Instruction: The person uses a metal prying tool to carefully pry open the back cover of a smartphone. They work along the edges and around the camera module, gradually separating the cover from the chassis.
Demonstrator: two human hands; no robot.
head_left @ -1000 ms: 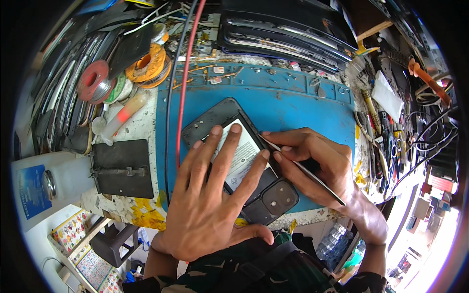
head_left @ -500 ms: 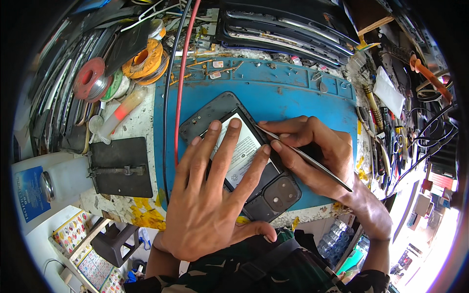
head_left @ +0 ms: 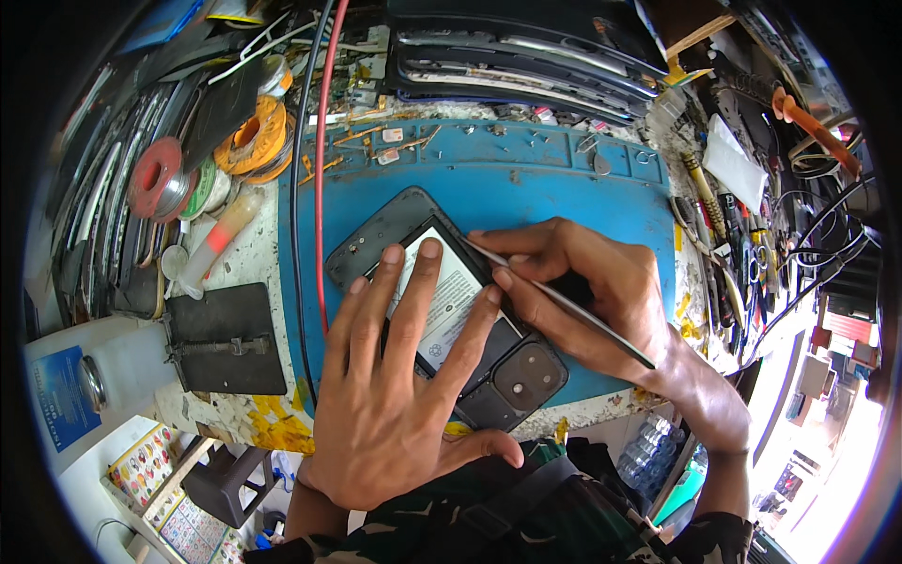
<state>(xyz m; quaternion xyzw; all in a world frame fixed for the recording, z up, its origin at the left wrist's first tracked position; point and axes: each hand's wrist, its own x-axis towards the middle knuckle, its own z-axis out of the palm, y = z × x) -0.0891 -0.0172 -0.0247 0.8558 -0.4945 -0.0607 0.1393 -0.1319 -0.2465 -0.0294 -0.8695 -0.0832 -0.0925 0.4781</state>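
An opened black smartphone point(head_left: 374, 228) lies slantwise on a blue work mat point(head_left: 601, 202), its white-labelled battery point(head_left: 449, 299) exposed and its camera block towards me. My left hand point(head_left: 387, 428) rests over it with fingers spread, fingertips touching the battery and phone body. Pinched in my right hand point(head_left: 601, 287) is a slim pointed metal tool point(head_left: 601, 329), held like a pen. Its working end meets the phone's right-hand edge beside the battery, where my fingers partly hide the tip.
Red point(head_left: 322, 169) and black cables cross the mat's left side. Solder spools point(head_left: 155, 179), a tube of amber liquid point(head_left: 218, 242) and a black clamp plate point(head_left: 225, 338) stand left. Stacked devices point(head_left: 526, 70) line the back; hand tools point(head_left: 733, 254) crowd the right.
The whole view has shifted, so the scene sits slightly further left and lower. Both hands and the metal tool keep nearly the same place on the phone.
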